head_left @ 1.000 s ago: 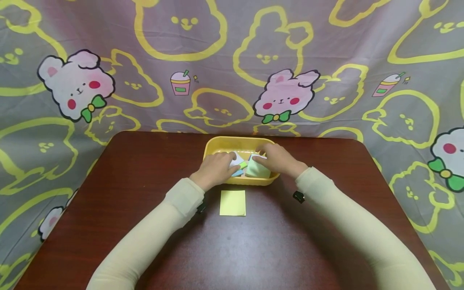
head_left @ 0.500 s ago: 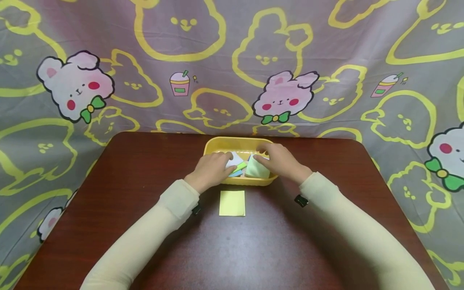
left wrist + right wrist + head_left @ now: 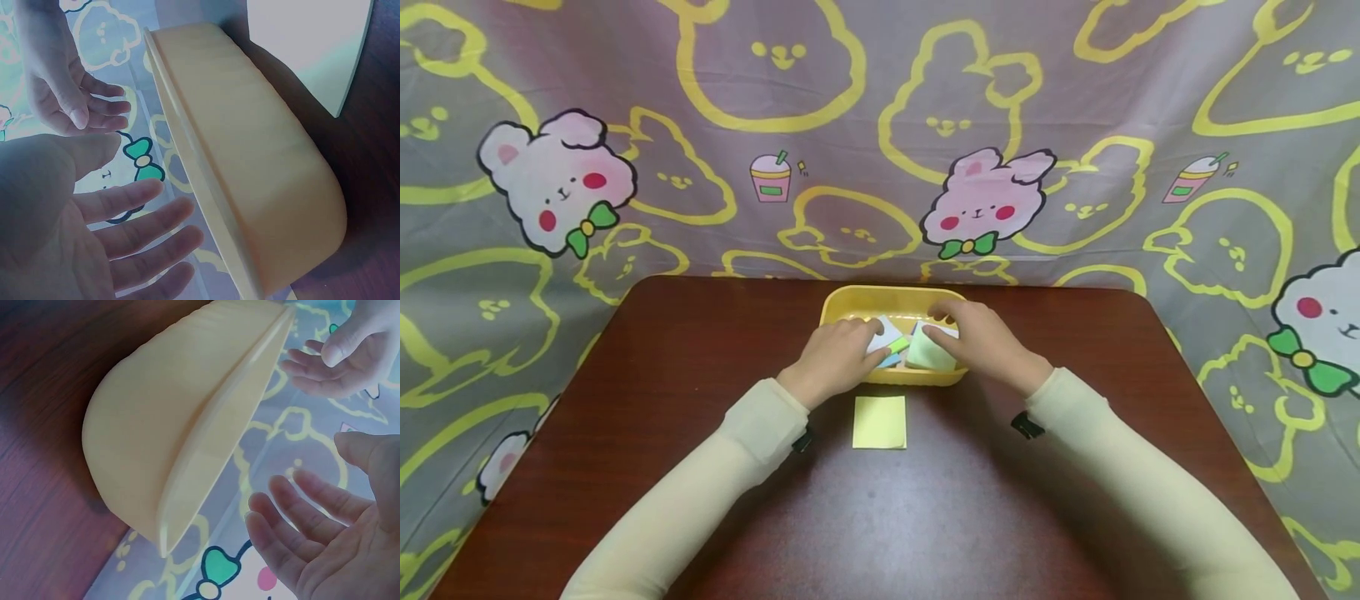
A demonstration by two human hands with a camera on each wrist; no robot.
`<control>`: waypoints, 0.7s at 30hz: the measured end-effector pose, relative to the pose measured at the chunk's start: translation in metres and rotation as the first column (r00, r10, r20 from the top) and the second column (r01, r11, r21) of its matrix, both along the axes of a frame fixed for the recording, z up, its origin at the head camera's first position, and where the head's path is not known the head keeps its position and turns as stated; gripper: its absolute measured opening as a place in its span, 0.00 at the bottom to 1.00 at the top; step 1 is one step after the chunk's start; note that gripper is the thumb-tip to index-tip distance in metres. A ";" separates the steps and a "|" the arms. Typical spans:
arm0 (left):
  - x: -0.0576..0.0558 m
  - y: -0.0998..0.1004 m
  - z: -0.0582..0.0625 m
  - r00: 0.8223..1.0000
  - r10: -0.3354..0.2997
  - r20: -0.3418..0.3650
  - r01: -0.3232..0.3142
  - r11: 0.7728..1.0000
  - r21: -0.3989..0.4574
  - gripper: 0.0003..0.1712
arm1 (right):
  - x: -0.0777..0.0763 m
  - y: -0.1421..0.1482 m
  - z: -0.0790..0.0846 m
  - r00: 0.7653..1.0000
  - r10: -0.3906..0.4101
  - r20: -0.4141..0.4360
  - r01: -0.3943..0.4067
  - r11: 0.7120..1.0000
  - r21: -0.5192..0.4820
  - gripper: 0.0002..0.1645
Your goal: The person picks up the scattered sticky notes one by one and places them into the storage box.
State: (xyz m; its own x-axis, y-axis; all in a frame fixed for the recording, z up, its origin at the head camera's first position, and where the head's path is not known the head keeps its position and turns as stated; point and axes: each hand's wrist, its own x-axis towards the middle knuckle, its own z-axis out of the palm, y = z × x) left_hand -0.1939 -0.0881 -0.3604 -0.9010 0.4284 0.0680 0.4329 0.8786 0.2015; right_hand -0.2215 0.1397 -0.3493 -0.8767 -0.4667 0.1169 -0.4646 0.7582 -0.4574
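Note:
A yellow plastic basket stands toward the far side of the table. In it lie a pale green sticky-note pad, a white paper piece, a blue piece and a small bright green strip. Over the basket's left part hovers my left hand, fingers loosely bent and holding nothing. My right hand hangs above the right end, likewise holding nothing. Both wrist views show the fingers spread above the rim, apart from the basket wall. A yellow sticky-note pad lies in front of the basket.
The dark reddish-brown table reaches back to a patterned curtain behind the basket. The basket's front wall rises between the tabletop and the hands in the right wrist view.
My left hand has drawn back slightly to the left, and my right hand has shifted a little to the right. The basket and the yellow pad stay where they were.

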 end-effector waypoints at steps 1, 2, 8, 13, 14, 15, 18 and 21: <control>0.001 0.000 0.001 1.000 -0.002 -0.004 0.002 1.000 0.001 0.24 | 0.002 0.000 0.000 1.000 0.003 -0.009 -0.003 1.000 -0.005 0.26; 0.002 0.000 0.001 1.000 -0.004 -0.008 0.004 1.000 0.003 0.24 | 0.004 0.000 0.001 1.000 0.006 -0.016 -0.006 1.000 -0.009 0.26; 0.007 0.000 0.005 0.999 -0.018 -0.034 0.018 1.000 0.012 0.24 | 0.014 0.001 0.003 0.998 0.022 -0.053 -0.023 1.000 -0.021 0.25; 0.012 -0.001 0.006 0.998 -0.031 -0.053 0.032 0.999 0.017 0.24 | 0.021 0.002 0.005 0.998 0.021 -0.064 -0.023 0.999 -0.026 0.24; 0.013 -0.001 0.006 0.998 -0.030 -0.055 0.031 0.999 0.016 0.24 | 0.023 0.002 0.005 0.998 0.023 -0.064 -0.024 0.999 -0.027 0.24; 0.014 -0.001 0.006 0.998 -0.029 -0.054 0.030 0.999 0.016 0.24 | 0.024 0.002 0.005 0.998 0.023 -0.063 -0.025 0.999 -0.030 0.24; 0.016 -0.003 0.005 0.998 -0.024 -0.056 0.026 0.999 0.027 0.24 | 0.029 0.002 0.006 0.998 0.021 -0.055 -0.022 0.999 -0.033 0.25; 0.018 -0.004 0.003 0.998 -0.022 -0.058 0.025 0.999 0.041 0.24 | 0.032 0.002 0.005 0.998 0.019 -0.058 -0.021 0.999 -0.036 0.24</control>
